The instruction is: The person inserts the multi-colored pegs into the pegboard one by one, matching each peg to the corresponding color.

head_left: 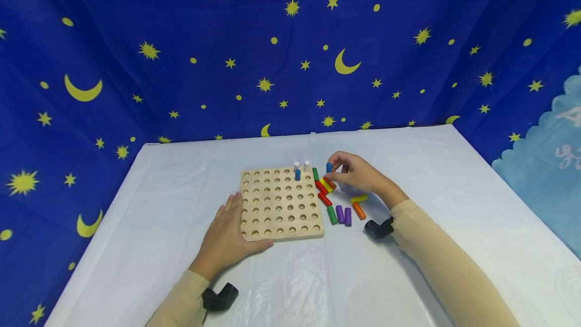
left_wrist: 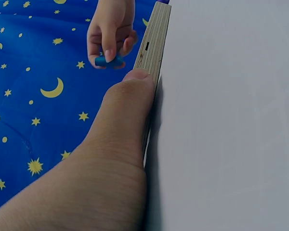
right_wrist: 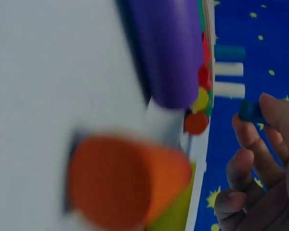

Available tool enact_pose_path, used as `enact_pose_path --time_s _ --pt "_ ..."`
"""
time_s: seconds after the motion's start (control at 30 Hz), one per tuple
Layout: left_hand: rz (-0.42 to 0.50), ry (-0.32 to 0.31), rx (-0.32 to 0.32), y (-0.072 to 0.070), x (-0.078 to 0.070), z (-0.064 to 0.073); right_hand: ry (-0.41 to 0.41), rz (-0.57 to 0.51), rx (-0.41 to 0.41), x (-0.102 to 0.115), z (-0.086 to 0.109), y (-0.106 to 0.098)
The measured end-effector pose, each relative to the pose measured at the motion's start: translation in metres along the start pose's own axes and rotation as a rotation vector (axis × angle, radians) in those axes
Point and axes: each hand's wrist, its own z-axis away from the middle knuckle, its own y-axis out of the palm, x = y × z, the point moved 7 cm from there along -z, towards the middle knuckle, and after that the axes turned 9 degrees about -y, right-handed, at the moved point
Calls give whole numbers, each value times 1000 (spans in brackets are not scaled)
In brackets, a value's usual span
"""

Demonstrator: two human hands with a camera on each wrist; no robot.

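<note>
A light wooden pegboard with rows of round holes lies flat on the table. My left hand rests against its near left corner, fingers along the left side and thumb at the front edge. Two white pegs and a blue peg stand upright at its far right corner. Just right of that corner, my right hand pinches another blue peg between thumb and index finger, above the table. The right wrist view shows this held blue peg apart from the standing ones.
Loose pegs lie right of the board: red, green, purple, orange and yellow. Some red, yellow and orange ones cluster beneath my right hand. A blue star-patterned cloth hangs behind the white table.
</note>
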Motion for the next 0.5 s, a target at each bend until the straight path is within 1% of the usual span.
enact_pose_path --time_s 0.27,0.5 --pt "6 1 -1 -1 -1 1 12 -5 -16 10 -16 13" --pt "5 -1 -3 -2 -1 1 4 12 -31 15 -23 20"
